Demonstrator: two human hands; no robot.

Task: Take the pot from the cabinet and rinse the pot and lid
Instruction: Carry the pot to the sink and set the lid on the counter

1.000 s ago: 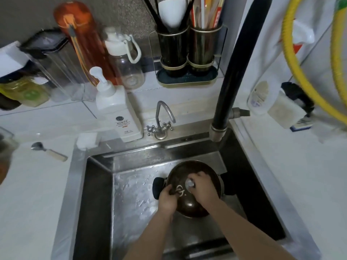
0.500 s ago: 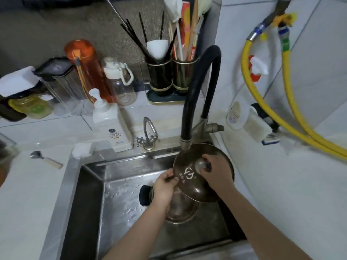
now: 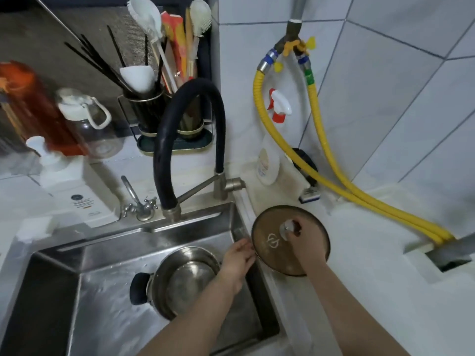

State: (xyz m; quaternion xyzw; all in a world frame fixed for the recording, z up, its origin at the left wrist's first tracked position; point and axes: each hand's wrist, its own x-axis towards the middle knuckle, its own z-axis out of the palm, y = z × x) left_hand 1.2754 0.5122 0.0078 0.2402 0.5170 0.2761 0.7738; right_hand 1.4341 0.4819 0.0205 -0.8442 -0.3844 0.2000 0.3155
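A steel pot (image 3: 185, 280) with black side handles stands uncovered in the steel sink (image 3: 108, 291). Its brown glass lid (image 3: 270, 242) is over the white counter just right of the sink's rim. My right hand (image 3: 303, 242) grips the lid's round knob from above. My left hand (image 3: 237, 260) is over the sink's right side with fingers apart, its fingertips touching the lid's left edge. Whether the lid rests on the counter or hovers above it is unclear.
A black arched faucet (image 3: 190, 140) rises behind the sink, with a small tap (image 3: 138, 201) to its left. A soap dispenser (image 3: 74, 191), bottles and a utensil holder (image 3: 164, 116) line the back. Yellow hoses (image 3: 334, 176) and a spray bottle (image 3: 270, 155) stand right.
The lid was lifted off the pot and carried right, from over the sink to over the counter. My left hand let go of the pot's rim and followed the lid's edge.
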